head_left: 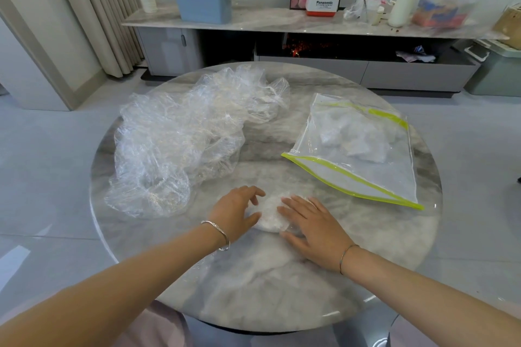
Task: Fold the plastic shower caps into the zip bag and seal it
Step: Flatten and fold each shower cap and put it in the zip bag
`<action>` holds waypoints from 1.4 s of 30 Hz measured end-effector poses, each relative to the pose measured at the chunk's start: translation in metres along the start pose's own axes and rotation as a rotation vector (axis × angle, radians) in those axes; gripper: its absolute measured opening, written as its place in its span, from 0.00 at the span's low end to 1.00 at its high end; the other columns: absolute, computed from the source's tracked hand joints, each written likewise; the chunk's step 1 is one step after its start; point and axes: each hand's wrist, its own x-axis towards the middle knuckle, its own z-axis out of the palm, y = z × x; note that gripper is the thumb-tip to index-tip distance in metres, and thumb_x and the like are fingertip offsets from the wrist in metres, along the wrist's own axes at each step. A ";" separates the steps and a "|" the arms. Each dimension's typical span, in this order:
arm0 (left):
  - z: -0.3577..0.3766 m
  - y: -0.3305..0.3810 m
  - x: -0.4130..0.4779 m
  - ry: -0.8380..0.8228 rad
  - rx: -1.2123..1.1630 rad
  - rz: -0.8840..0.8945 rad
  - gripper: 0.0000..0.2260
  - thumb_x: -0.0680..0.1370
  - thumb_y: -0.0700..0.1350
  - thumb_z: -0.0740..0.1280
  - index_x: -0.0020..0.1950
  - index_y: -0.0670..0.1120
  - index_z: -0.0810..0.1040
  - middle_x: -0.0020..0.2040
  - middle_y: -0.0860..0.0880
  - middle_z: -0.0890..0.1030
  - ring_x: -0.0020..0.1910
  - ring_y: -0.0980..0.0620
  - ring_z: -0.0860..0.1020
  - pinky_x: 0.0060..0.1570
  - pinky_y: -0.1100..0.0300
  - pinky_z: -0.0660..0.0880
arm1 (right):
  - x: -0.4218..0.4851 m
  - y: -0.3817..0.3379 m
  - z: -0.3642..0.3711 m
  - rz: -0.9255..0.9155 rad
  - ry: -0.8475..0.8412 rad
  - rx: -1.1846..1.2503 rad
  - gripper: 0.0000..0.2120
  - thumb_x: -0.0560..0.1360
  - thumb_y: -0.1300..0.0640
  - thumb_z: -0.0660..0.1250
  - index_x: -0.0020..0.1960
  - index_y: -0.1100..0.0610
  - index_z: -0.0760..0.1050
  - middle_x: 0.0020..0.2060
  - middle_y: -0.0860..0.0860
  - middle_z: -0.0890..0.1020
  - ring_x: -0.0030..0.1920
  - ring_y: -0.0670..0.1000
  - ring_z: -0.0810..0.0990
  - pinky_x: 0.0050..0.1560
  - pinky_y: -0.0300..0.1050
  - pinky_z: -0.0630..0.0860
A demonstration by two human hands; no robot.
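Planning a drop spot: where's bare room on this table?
Bare: the strip between the cap pile and the zip bag; the table along its near rim. Crowded: left under the pile, right under the bag.

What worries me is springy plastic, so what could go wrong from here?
The folded cap is only held down by the left hand and right hand; lifted, it may spring open before reaching the zip bag.
The bag already holds bulky caps, and the loose pile is large; sealing may fail.
That pile lies near the table edge and could slide off.
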 end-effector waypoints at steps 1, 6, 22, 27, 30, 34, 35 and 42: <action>0.000 0.002 -0.002 0.031 0.031 0.098 0.15 0.77 0.48 0.64 0.63 0.50 0.75 0.54 0.53 0.77 0.51 0.52 0.75 0.55 0.55 0.73 | -0.001 0.004 0.002 0.023 -0.064 0.003 0.34 0.74 0.34 0.42 0.74 0.49 0.59 0.75 0.45 0.57 0.76 0.47 0.51 0.70 0.37 0.33; 0.008 0.002 -0.008 -0.042 0.390 0.468 0.22 0.75 0.56 0.52 0.62 0.50 0.78 0.61 0.52 0.79 0.59 0.50 0.78 0.57 0.57 0.74 | -0.008 0.010 0.003 0.030 -0.215 0.050 0.40 0.68 0.31 0.32 0.76 0.46 0.42 0.75 0.40 0.42 0.73 0.40 0.37 0.69 0.37 0.29; 0.006 0.005 0.004 -0.125 0.429 0.213 0.13 0.79 0.48 0.59 0.63 0.50 0.73 0.61 0.52 0.76 0.60 0.51 0.73 0.56 0.61 0.64 | -0.002 0.010 0.000 0.036 0.101 0.146 0.14 0.70 0.54 0.62 0.54 0.53 0.78 0.47 0.46 0.77 0.47 0.47 0.75 0.52 0.35 0.60; 0.001 0.005 0.003 -0.071 0.188 -0.003 0.10 0.79 0.53 0.62 0.51 0.48 0.78 0.44 0.50 0.78 0.45 0.49 0.75 0.41 0.61 0.67 | 0.007 0.011 -0.005 0.233 0.111 0.461 0.07 0.74 0.59 0.66 0.39 0.50 0.76 0.36 0.49 0.79 0.36 0.45 0.73 0.44 0.37 0.65; 0.004 0.001 0.002 -0.134 0.009 -0.081 0.08 0.77 0.51 0.65 0.47 0.46 0.78 0.36 0.54 0.74 0.37 0.53 0.72 0.40 0.61 0.69 | 0.008 0.010 -0.006 0.360 0.079 0.683 0.11 0.74 0.60 0.66 0.37 0.48 0.72 0.32 0.48 0.76 0.32 0.44 0.70 0.36 0.33 0.67; 0.004 0.000 0.003 -0.158 -0.048 -0.139 0.08 0.76 0.49 0.68 0.51 0.48 0.77 0.35 0.55 0.74 0.35 0.58 0.71 0.39 0.65 0.69 | 0.010 0.010 -0.003 0.457 0.087 0.811 0.08 0.74 0.62 0.67 0.40 0.52 0.70 0.30 0.46 0.73 0.29 0.42 0.68 0.35 0.33 0.67; 0.003 0.001 0.002 -0.149 0.002 -0.118 0.09 0.76 0.49 0.67 0.54 0.49 0.76 0.38 0.55 0.74 0.38 0.57 0.72 0.42 0.64 0.70 | 0.011 0.011 -0.003 0.479 0.093 0.816 0.09 0.73 0.62 0.67 0.40 0.52 0.70 0.29 0.46 0.73 0.28 0.41 0.68 0.35 0.34 0.67; 0.003 0.001 -0.003 -0.080 0.296 0.493 0.21 0.79 0.56 0.51 0.62 0.50 0.77 0.61 0.52 0.79 0.59 0.50 0.78 0.57 0.56 0.74 | 0.018 0.014 -0.003 0.559 0.067 0.781 0.11 0.70 0.62 0.70 0.40 0.51 0.69 0.29 0.49 0.74 0.30 0.47 0.70 0.35 0.40 0.68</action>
